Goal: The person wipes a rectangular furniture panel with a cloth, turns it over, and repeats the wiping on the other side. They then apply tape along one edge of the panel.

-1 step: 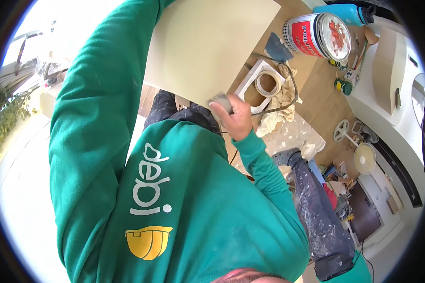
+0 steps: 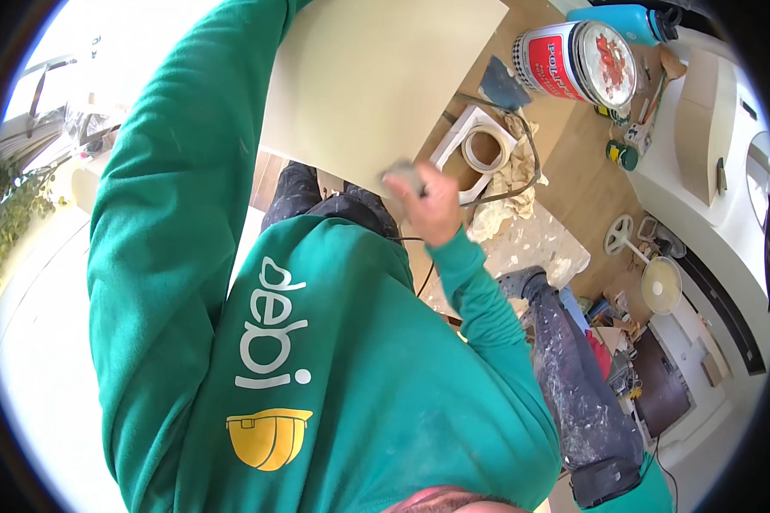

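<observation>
Refer first to the wood floor [image 2: 603, 162], at right. Locate 1 flat cream panel [image 2: 376, 94], right edge next to the tan sheet [image 2: 549, 120]. See the green left sleeve [image 2: 171, 222] beside the panel's left edge, running out of view at top; cannot tell the state of the left hand, out of view. Note 1 stained board [image 2: 556, 248] below the tan sheet. Find 1 large tin [image 2: 565, 64] near the sheet's upper right edge, top smeared whitish and reddish, with 1 blue bottle [image 2: 620, 24] just beyond. Find crumpled cream material [image 2: 513, 184] and 1 white frame [image 2: 450, 141] side by side, off the panel's right edge. Identify the right hand [image 2: 434, 205] just off the panel's lower right corner, fingers curled closely around 1 grey block [image 2: 401, 178]. See 1 roll of tape [image 2: 488, 169] at the frame, and 1 flat blue-grey piece [image 2: 502, 85] near the tin. Locate the grey block, blurred, at the panel's lower right corner; cannot tell contact with the panel.
</observation>
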Available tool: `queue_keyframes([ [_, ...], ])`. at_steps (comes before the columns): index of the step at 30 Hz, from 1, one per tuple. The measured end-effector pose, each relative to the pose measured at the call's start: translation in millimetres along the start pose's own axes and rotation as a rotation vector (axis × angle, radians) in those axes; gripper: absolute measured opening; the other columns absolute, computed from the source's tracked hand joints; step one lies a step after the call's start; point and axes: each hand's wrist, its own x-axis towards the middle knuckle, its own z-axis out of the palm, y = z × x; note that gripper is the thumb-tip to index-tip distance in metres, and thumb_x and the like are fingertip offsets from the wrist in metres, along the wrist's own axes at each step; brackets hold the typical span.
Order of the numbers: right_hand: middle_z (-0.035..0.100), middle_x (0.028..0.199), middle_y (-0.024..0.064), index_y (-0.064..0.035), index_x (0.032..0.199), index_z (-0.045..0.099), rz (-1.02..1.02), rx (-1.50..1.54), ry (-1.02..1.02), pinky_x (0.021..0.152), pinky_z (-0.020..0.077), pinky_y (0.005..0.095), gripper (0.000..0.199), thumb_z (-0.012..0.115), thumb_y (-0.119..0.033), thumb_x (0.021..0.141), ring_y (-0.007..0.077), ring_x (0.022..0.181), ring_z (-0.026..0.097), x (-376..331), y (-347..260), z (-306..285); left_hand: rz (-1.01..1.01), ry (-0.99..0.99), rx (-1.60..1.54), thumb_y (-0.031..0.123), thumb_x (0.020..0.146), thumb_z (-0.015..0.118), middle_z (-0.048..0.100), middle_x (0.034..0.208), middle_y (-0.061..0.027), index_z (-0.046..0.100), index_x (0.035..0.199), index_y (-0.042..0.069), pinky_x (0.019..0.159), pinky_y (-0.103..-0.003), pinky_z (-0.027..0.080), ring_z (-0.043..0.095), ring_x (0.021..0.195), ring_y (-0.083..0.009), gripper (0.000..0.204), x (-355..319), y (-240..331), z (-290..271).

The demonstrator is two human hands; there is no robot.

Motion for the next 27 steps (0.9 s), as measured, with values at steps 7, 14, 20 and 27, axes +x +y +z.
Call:
queue_keyframes([
  [7, 0.066, 0.075, 0.01, -0.0013, 0.086, 0.068, 0.183, 0.107, -0.017, 0.06, 0.0474, 0.0368, 0.034, 0.076, -0.033, 0.093, 0.0173, 0.066, 0.061, -10.4, -11.8, 5.3, -0.065, -0.025, 0.026, 0.053, 0.099, 0.047, 0.075, 0.102, -0.0229, 0.078, 0.098, 0.001, 0.092, -0.047, 0.053, 0.071, 0.1, -0.0373, 0.06, 8.4, 9.3, -2.5],
  [14, 0.064, 0.076, 0.0132, 0.0001, 0.089, 0.068, 0.387, 0.041, -0.022, 0.063, 0.0467, 0.0365, 0.032, 0.072, -0.031, 0.096, 0.0204, 0.067, 0.059, -83.2, 21.1, 0.3, -0.077, -0.064, 0.025, 0.053, 0.1, 0.046, 0.075, 0.108, -0.0217, 0.079, 0.1, 0.004, 0.094, -0.047, 0.053, 0.071, 0.104, -0.0368, 0.059, 3.2, 5.3, -1.6],
  [20, 0.071, 0.095, 0.0117, 0.0014, 0.113, 0.069, 0.436, -0.026, 0.193, 0.081, 0.0522, 0.0318, 0.027, 0.068, -0.022, 0.099, 0.0148, 0.087, 0.064, -22.1, 44.2, -27.3, -0.089, -0.042, 0.043, 0.054, 0.098, 0.048, 0.074, 0.105, -0.0223, 0.079, 0.099, 0.003, 0.094, -0.046, 0.053, 0.071, 0.102, -0.0385, 0.059, 4.4, 3.5, -0.3],
  [27, 0.06, 0.114, 0.0137, -0.003, 0.126, 0.063, 0.136, -0.283, 1.194, 0.099, 0.0466, 0.0387, 0.04, 0.074, -0.016, 0.09, 0.0277, 0.108, 0.057, -86.1, 92.0, -94.8, -0.048, -0.043, 0.049, 0.057, 0.098, 0.046, 0.074, 0.106, -0.0231, 0.078, 0.101, 0.002, 0.097, -0.047, 0.051, 0.07, 0.103, -0.0396, 0.063, 16.1, -6.3, 14.6],
])
